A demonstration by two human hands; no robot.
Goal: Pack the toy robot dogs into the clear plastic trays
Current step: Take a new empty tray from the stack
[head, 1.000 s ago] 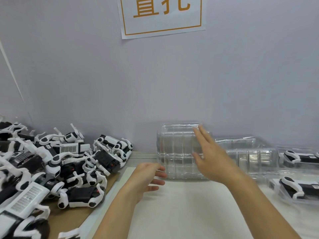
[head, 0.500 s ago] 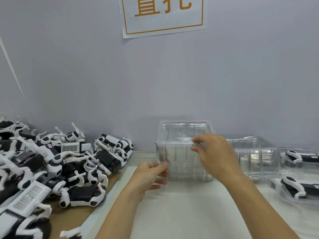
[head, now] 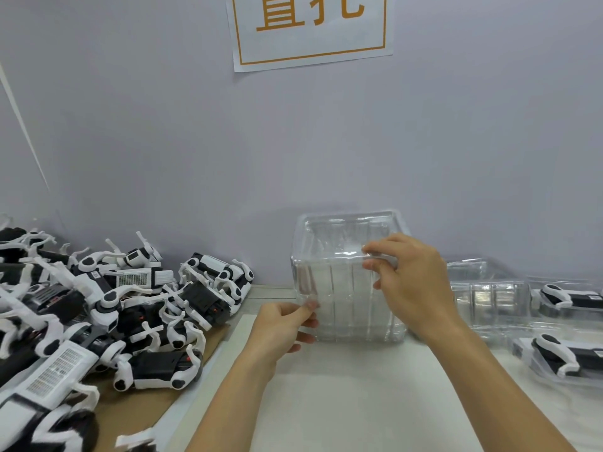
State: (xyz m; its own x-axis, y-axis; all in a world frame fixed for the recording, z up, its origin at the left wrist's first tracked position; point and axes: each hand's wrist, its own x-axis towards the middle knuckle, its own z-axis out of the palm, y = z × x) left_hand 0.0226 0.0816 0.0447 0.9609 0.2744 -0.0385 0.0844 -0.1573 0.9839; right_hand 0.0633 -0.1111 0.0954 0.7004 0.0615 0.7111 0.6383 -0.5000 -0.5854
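A tall stack of clear plastic trays (head: pixel 339 288) stands at the back middle of the white table, against the wall. My right hand (head: pixel 408 282) pinches the near rim of the top tray, which tilts up at the front. My left hand (head: pixel 284 324) pinches the stack's lower left corner. A heap of black-and-white toy robot dogs (head: pixel 107 308) lies on brown cardboard to the left. Two packed dogs (head: pixel 561 353) lie in clear trays at the right edge.
A lower stack of clear trays (head: pixel 489 295) sits just right of the tall one. A white mat (head: pixel 359 402) covers the table in front of me. The grey wall carries a paper sign (head: pixel 310 27) above the trays.
My right hand went from flat against the stack to pinching the top tray's rim and lifting it. My left hand moved in and took hold of the stack's lower left corner.
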